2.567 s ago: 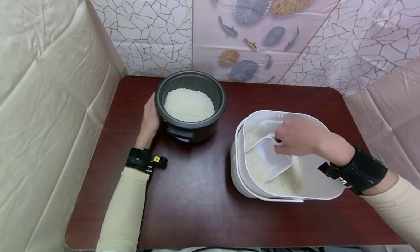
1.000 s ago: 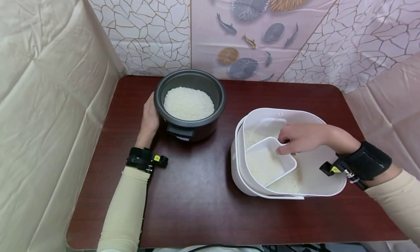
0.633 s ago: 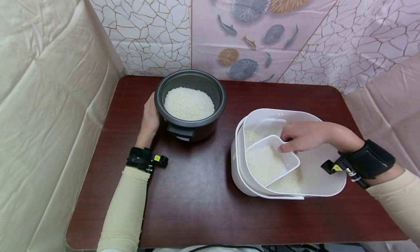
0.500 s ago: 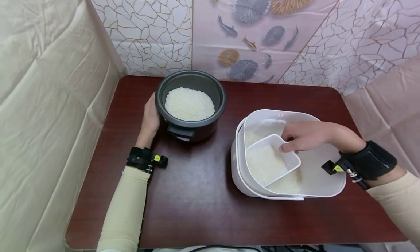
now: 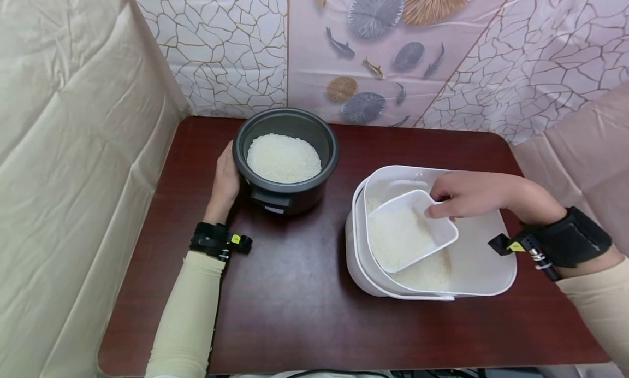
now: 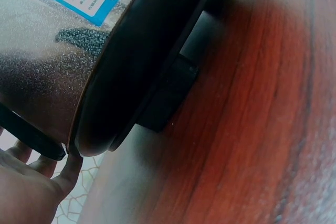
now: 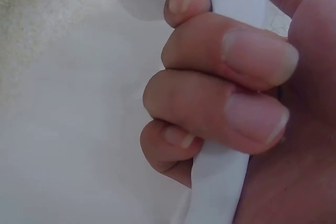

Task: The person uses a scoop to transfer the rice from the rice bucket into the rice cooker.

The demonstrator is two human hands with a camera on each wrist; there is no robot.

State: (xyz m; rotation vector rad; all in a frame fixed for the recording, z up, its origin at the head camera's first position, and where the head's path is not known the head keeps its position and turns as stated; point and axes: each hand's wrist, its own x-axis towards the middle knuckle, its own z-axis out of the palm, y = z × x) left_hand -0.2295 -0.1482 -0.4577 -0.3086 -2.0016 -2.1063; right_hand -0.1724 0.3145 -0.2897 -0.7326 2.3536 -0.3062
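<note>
In the head view my right hand grips a white scoop heaped with rice. The right wrist view shows its fingers curled round the white handle. The scoop is held tilted over the white rice bin, where more rice lies at the bottom. At the far left my left hand touches the side of a dark rice cooker that holds a mound of rice. From the left wrist view, its fingers rest against the cooker's lower side by a black handle.
Both the cooker and the bin stand on a dark red wooden table. Padded cream cloth rises along the left edge, and a patterned cloth hangs behind. The bin's carry handle hangs along its front.
Earlier the scoop was pushed down into the rice in the bin. My right hand has raised it, full of rice, a little up and to the right. The left hand and cooker stay put.
</note>
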